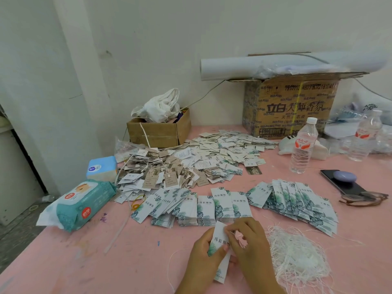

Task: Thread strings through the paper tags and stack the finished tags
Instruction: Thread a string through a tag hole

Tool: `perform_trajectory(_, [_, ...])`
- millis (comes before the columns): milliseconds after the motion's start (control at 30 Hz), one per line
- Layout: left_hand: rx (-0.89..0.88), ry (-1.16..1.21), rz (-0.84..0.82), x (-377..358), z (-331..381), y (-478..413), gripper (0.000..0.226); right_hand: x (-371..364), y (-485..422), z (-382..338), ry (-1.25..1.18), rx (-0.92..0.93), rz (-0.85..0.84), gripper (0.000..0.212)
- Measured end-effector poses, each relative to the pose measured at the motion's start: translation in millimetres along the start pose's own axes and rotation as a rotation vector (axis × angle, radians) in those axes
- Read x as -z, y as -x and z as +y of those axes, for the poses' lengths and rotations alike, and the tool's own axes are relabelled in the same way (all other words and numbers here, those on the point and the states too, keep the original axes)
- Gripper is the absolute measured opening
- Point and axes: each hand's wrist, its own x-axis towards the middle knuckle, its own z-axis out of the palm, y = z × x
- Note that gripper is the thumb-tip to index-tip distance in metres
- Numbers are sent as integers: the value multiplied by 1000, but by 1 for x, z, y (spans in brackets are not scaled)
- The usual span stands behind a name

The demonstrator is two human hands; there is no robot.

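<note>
Together, left hand (206, 250) and right hand (248, 240) pinch a slim leaf-printed paper tag (218, 236) beside tangled white strings (297, 251).

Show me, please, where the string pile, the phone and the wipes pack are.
String pile (297, 255): head view, middle of the white tangle.
Phone (351, 187): head view, bare dark screen.
Wipes pack (93, 200): head view, teal front of the wrapper.

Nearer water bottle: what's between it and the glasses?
Head view: a dark phone, with a lilac oval case resting on it, lies between the bottle and the glasses.
</note>
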Motion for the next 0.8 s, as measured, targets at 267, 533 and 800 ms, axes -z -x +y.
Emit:
perform_trajectory(267, [39,58,30,0,1,0,29,1,-1,3,75,86,-27,23])
perform_trajectory(533, [20,3,24,-2,0,1,30,0,-2,4,75,87,-20,30])
perform_trajectory(800, [79,106,-2,-2,6,2,22,3,-2,0,35,45,-60,28])
